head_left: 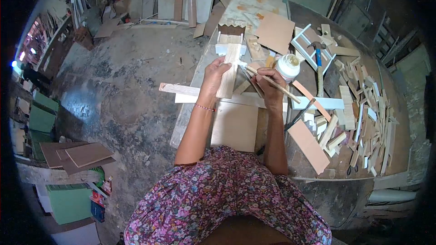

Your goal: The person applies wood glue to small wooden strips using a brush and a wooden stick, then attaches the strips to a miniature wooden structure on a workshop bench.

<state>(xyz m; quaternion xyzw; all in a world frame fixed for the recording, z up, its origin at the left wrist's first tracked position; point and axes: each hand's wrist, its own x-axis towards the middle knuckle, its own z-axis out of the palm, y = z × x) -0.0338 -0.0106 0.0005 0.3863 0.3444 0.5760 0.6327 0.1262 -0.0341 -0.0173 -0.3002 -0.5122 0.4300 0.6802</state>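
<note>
My left hand [213,73] is closed around a flat pale wooden board [231,75], with the thumb on its face. A light wooden stick [288,93] passes through my right hand [271,86], whose fingers are pinched on it. The stick's front end lies at the board's right edge, by a smear of white paste [242,63]. Whether that end has bristles is too small to tell. Just right of my right hand stands an open white jar [288,69]. Beyond the board sits a small white box-like piece with a scalloped brown edge [231,30].
A blue-handled hammer [318,58], a white frame [306,47] and a heap of wood offcuts [363,113] cover the table's right side. A brown panel [274,31] lies farther back. Plywood sheets [84,156] rest at the lower left.
</note>
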